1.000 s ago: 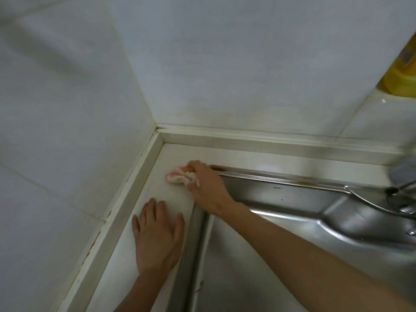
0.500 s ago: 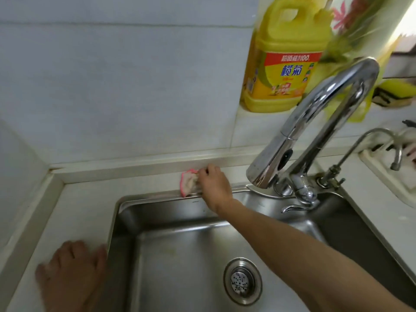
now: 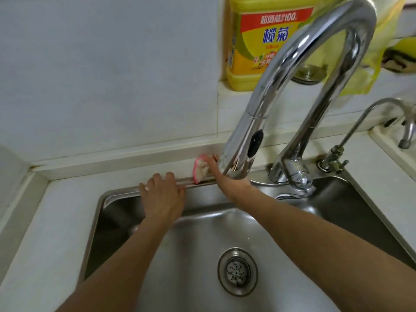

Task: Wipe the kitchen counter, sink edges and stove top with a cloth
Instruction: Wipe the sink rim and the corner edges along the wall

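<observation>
A small pink-edged white cloth is pressed on the back rim of the steel sink, just behind the big faucet's spray head. My right hand is shut on the cloth; its fingers are partly hidden by the faucet. My left hand lies flat with fingers spread on the same back rim, a little left of the cloth, holding nothing. Pale counter runs along the sink's left side and behind it.
A tall chrome faucet arches over the sink, with a thin second tap to its right. On the back ledge stand a yellow detergent jug and a yellow plastic bag. The drain strainer sits in the basin.
My right hand slid the cloth rightward along the back rim, from the left corner to behind the faucet. My left hand left the left counter and came to rest on the back rim.
</observation>
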